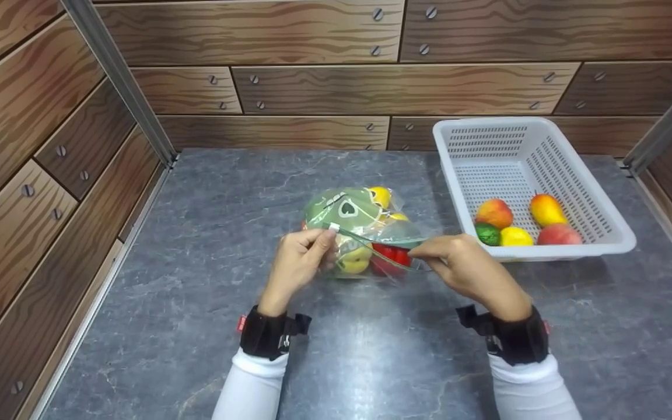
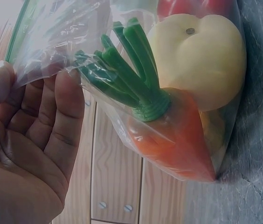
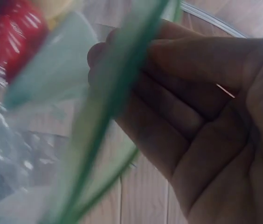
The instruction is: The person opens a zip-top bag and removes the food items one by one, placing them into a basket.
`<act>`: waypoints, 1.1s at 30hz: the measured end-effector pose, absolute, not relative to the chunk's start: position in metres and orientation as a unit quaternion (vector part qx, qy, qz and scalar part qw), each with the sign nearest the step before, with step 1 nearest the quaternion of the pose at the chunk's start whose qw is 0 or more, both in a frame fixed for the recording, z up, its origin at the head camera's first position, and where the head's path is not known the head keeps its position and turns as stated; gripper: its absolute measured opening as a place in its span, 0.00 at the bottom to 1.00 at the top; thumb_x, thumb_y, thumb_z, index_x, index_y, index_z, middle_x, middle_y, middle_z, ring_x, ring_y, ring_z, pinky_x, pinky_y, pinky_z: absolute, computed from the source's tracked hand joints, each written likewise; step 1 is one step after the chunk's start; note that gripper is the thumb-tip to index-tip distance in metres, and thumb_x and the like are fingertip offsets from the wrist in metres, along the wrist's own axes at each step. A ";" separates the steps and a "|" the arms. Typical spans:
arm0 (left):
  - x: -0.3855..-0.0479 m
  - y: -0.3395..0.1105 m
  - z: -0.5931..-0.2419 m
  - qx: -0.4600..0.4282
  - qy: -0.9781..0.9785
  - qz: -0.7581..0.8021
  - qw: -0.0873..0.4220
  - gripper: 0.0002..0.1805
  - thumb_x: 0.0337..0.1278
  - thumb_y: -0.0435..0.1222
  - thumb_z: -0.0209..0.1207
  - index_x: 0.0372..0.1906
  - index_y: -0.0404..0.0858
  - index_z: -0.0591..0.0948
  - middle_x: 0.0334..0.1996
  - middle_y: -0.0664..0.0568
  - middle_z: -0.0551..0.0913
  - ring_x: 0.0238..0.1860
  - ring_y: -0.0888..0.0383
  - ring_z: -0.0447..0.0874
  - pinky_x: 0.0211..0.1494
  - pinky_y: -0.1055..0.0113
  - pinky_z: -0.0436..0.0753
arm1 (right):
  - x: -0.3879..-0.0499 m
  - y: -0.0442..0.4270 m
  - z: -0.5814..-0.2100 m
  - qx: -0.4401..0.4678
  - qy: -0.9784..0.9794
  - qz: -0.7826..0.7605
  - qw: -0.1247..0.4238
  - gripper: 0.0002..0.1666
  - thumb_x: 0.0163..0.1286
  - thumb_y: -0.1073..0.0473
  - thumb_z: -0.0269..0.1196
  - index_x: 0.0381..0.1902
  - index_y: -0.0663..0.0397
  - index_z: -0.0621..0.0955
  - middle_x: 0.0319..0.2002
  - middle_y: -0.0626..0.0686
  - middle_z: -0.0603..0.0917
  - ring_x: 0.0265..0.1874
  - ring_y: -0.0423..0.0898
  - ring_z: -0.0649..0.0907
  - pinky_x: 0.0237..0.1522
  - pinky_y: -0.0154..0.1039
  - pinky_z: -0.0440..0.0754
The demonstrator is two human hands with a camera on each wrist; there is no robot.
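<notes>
A clear zip bag (image 1: 345, 213) with a green print lies on the grey tabletop, its green-edged mouth towards me and partly parted. My left hand (image 1: 301, 254) pinches the mouth at its left end, by the white slider (image 1: 334, 227). At the right end, the thumb and fingers of my right hand (image 1: 467, 268) pinch the green edge. Inside the bag are a carrot with a green top (image 2: 169, 135), a pale yellow round fruit (image 2: 197, 60), a glossy red piece (image 1: 391, 256) and yellow pieces (image 1: 380, 197). The print hides part of the contents.
To the right stands a white perforated basket (image 1: 619, 239). Its near end holds a yellow-red mango (image 1: 547, 210), a peach-like fruit (image 1: 559, 234), an orange-red fruit (image 1: 494, 213), a lemon (image 1: 515, 237) and a green piece (image 1: 487, 234). Wood-patterned walls (image 1: 312, 90) bound the table.
</notes>
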State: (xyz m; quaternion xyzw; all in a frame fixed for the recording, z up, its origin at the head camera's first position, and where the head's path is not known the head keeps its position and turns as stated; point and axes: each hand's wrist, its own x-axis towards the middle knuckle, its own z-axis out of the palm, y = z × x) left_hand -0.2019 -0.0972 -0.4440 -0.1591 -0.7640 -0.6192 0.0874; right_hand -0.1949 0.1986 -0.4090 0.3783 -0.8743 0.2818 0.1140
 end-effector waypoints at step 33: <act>-0.202 -0.094 -0.444 -0.170 -0.773 -0.604 0.094 0.20 0.76 0.36 0.59 0.23 0.31 0.83 0.18 0.42 0.83 0.18 0.48 0.81 0.21 0.66 0.82 | -0.205 0.147 -0.471 0.174 -0.935 0.252 0.180 0.36 0.60 0.56 0.79 0.58 0.73 0.78 0.51 0.71 0.84 0.49 0.66 0.86 0.53 0.58 0.85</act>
